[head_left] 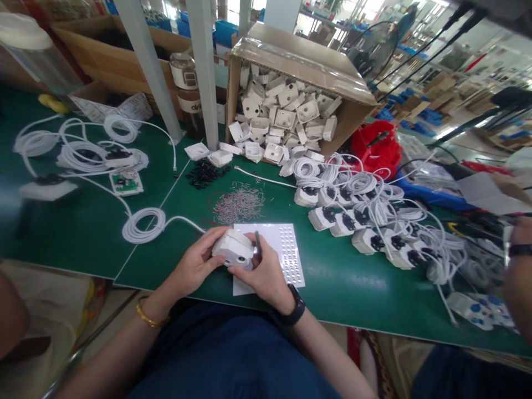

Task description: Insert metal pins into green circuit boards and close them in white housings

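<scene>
Between my two hands is a white plastic housing (233, 247) with dark round holes on its near face. My left hand (199, 263) is closed around its left side. On the right side my right hand (261, 271) grips the housing, and a dark, slim piece (258, 244) stands up by its fingers; I cannot make out what it is. A white cable (143, 225) lies coiled to the left and runs up to the housing. Beneath the hands lies a white sheet (270, 230) with rows of small clear dots.
Beyond the sheet are a heap of small screws (239, 204) and a pile of black parts (204, 174). A cardboard box (299, 47) of white housings stands behind. Several cabled units (344, 223) line the right. Grey posts (203, 72) rise at the back. Another person's arm (519, 277) is at far right.
</scene>
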{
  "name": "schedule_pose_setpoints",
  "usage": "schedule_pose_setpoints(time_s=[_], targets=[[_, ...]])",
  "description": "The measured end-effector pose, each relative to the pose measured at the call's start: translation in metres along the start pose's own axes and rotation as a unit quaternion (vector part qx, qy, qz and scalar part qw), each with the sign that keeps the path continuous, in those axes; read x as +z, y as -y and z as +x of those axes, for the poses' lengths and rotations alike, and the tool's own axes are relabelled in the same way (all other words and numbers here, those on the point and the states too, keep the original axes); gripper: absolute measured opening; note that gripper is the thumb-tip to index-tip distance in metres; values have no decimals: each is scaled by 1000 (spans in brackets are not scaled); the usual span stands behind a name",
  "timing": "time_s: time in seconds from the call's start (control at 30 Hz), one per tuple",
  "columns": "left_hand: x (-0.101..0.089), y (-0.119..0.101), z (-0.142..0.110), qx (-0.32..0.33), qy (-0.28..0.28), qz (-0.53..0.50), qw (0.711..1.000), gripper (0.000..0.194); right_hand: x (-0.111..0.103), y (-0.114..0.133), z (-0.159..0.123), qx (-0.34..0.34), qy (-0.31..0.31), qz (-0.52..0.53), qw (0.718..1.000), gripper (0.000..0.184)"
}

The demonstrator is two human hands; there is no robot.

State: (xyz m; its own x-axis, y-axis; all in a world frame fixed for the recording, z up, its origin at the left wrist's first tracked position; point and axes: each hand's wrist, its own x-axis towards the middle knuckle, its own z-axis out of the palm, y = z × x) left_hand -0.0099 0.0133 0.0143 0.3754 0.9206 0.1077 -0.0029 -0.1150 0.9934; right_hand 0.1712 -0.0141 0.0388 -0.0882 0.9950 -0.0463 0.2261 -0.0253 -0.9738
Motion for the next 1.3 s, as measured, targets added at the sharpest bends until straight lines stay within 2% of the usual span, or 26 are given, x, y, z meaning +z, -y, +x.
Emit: schedule_pose_setpoints(time_s=[0.3, 0.43, 0.53, 0.63, 0.7, 0.87, 0.97, 1.0, 1.07, 1.1, 1.13, 1.2, 1.27, 1.3], targets=[[1, -5, 0, 7, -52, 26, 998, 51, -4, 7, -1, 39, 11, 7, 999, 57], [1, -11, 6, -53, -49, -7, 997, 47, -5, 7, -1, 67, -5, 19, 998, 48], [1, -16, 15, -101, -41, 20, 994, 42, -5, 2, 3, 129, 18, 100, 986, 46], [0, -21, 23, -107, -32, 67, 991, 38, -6, -3, 6, 186, 45, 200, 961, 48], [0, -23, 27, -106, -27, 79, 991, 37, -7, -4, 7, 195, 52, 224, 954, 50], [2, -23, 27, -108, -30, 77, 991, 38, -8, -5, 6, 175, 54, 205, 961, 46], [1, -24, 24, -92, -10, 82, 992, 40, -11, -7, 7, 142, 66, 155, 975, 42], [0, -25, 23, -75, 0, 93, 993, 40, -13, -8, 7, 110, 58, 113, 986, 42], [-6, -27, 21, -29, 2, 134, 991, 39, -19, -13, 8, -3, 24, -28, 999, 39], [-11, -28, 21, -8, -22, 161, 987, 40, -22, -17, 7, -79, 8, -123, 989, 38], [-16, -29, 21, 5, -61, 189, 980, 41, -24, -21, 6, -156, 0, -222, 963, 36], [-26, -28, 26, 5, -152, 233, 961, 41, -29, -31, 2, -279, 11, -392, 876, 37], [-37, -26, 33, -15, -200, 260, 945, 34, -32, -38, -6, -336, 44, -494, 801, 36], [-42, -25, 38, -28, -199, 275, 940, 33, -33, -41, -11, -344, 60, -516, 782, 34]])
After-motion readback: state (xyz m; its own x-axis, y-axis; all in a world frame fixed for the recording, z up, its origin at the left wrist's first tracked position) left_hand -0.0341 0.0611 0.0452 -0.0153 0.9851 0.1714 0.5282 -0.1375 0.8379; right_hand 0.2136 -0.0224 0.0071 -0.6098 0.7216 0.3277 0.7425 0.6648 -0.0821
